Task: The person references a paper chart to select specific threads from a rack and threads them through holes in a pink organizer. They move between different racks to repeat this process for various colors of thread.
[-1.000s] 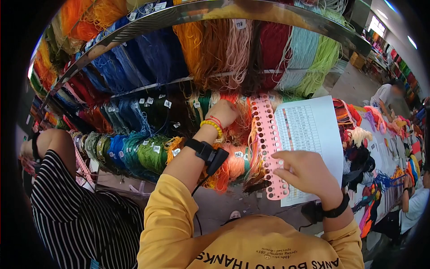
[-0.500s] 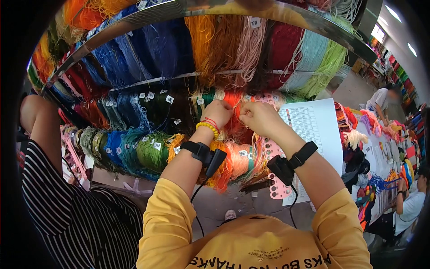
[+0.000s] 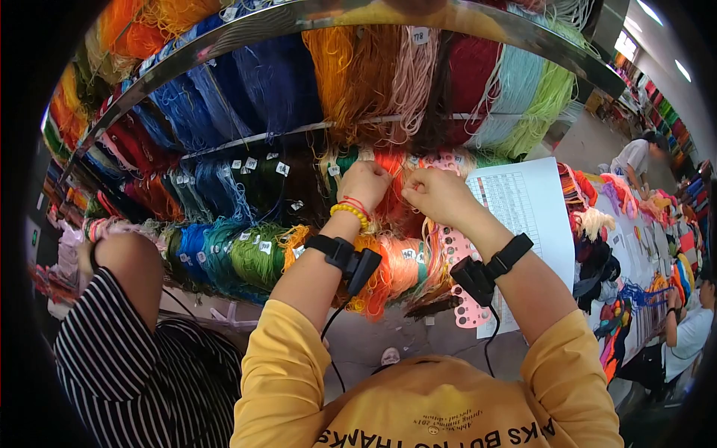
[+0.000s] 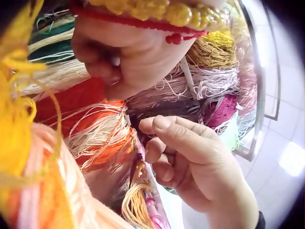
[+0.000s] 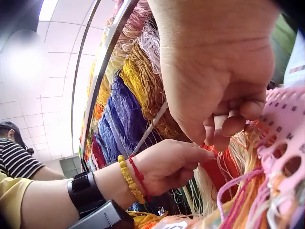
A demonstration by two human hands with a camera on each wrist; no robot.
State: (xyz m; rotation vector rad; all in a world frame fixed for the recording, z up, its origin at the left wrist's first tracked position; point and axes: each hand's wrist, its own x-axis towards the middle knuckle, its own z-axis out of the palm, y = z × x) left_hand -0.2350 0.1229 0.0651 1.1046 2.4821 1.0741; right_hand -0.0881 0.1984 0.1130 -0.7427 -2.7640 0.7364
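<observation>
Both hands are raised at a rack of hanging thread hanks. My left hand [image 3: 366, 183] [image 4: 124, 52] [image 5: 174, 164] has its fingers curled into the orange-red hank [image 3: 390, 205] [image 4: 90, 119] and grips its strands. Close to its right, my right hand [image 3: 437, 194] [image 4: 190, 157] [image 5: 224, 95] pinches thin strands of the same hank between thumb and fingertips. A pink perforated card [image 3: 469, 310] [image 5: 286, 124] with threads looped through its holes hangs below the right hand, in front of a printed sheet [image 3: 534, 216]. How the card is held is hidden.
A person in a striped shirt [image 3: 142, 358] stands close on the left. Tagged hanks in blue, green and peach [image 3: 246, 254] fill the lower rail; a metal rail [image 3: 418, 21] curves overhead. A table piled with yarn [image 3: 635, 246] and other people stand at the right.
My right hand rose from the lower part of the pink card to the orange-red hank beside my left hand. The striped-shirt person's arm dropped lower on the left.
</observation>
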